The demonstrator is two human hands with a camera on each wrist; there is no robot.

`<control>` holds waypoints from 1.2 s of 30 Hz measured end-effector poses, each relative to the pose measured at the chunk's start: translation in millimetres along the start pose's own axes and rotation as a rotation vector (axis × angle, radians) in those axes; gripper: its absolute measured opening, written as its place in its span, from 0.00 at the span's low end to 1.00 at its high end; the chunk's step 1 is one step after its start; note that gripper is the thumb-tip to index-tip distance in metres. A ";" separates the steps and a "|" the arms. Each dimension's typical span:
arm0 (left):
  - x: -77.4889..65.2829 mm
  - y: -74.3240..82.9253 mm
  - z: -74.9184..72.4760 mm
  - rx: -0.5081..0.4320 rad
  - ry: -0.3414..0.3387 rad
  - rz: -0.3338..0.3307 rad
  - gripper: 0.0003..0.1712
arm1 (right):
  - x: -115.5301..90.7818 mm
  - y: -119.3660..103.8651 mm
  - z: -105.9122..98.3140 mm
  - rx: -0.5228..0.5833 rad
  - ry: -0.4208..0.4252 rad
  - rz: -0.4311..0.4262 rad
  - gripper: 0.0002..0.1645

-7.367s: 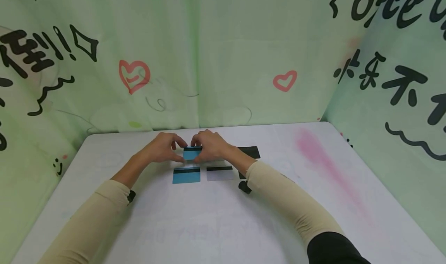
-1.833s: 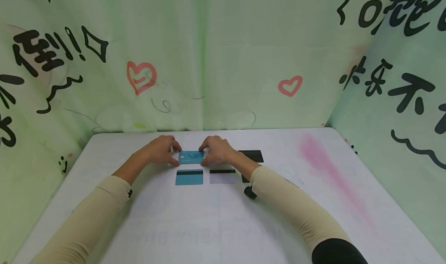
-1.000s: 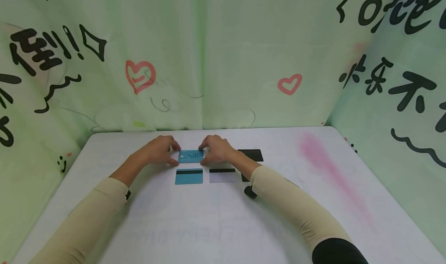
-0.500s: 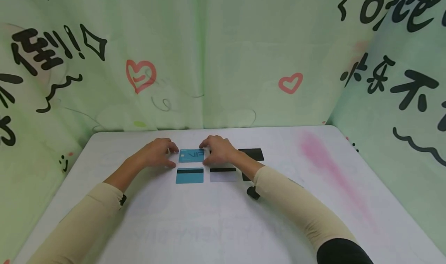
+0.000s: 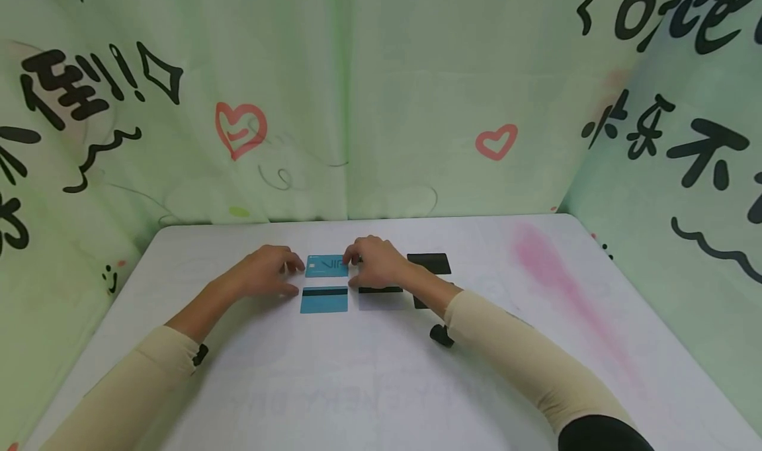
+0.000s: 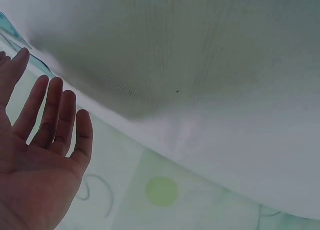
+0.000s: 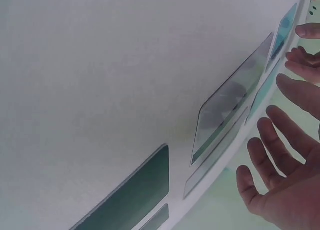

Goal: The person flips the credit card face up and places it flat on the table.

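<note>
A blue card marked VIP (image 5: 327, 266) lies flat in the back row on the table. In front of it a second blue card (image 5: 324, 300) shows a black stripe. My left hand (image 5: 266, 272) is apart from both cards, to their left, with relaxed fingers; the left wrist view shows its palm (image 6: 42, 160) holding nothing. Over the right end of the VIP card hovers my right hand (image 5: 379, 263), its fingers loosely bent; contact cannot be told. Beneath it a silver-grey card (image 5: 381, 302) is partly covered. The right wrist view shows another pale card (image 7: 215, 157) behind that one.
A black card (image 5: 430, 263) lies at the back right. A second black card (image 5: 420, 303) is mostly hidden by my right forearm. The white table (image 5: 369, 385) meets a green curtain (image 5: 411, 107) with drawings at its back edge.
The back blue card showed its stripe side between both hands earlier; now its VIP side is up. My left hand has let go and drawn left and nearer; the right has shifted slightly nearer.
</note>
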State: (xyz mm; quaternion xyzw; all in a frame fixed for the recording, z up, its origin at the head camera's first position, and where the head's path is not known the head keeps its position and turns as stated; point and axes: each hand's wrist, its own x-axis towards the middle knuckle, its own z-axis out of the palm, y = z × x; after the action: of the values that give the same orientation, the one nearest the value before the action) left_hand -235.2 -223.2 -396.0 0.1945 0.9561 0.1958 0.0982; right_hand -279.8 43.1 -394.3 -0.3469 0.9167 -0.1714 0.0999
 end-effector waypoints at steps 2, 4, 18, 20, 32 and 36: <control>-2.7 0.8 0.6 -0.015 -0.005 0.004 0.23 | -2.7 -1.7 0.5 0.002 -0.010 -0.020 0.19; -5.3 2.8 1.0 -0.029 -0.014 0.011 0.24 | -5.4 -3.4 1.5 0.004 -0.020 -0.032 0.19; -13.2 13.2 5.6 0.006 -0.042 0.077 0.27 | -18.0 -15.3 5.0 0.019 -0.085 -0.047 0.23; -13.9 13.6 6.4 0.026 -0.045 0.074 0.28 | -18.9 -16.2 5.9 -0.003 -0.084 -0.058 0.25; -13.5 14.6 9.8 0.114 -0.039 0.113 0.27 | -22.0 -20.8 11.6 -0.092 -0.061 -0.088 0.26; -13.8 15.6 9.9 0.123 -0.036 0.107 0.26 | -22.0 -21.4 12.1 -0.109 -0.051 -0.092 0.25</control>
State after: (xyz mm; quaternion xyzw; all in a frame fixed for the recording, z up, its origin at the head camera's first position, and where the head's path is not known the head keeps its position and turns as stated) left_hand -214.9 -212.3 -397.0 0.2545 0.9527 0.1380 0.0927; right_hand -247.0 39.9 -395.8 -0.3980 0.9048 -0.1168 0.0963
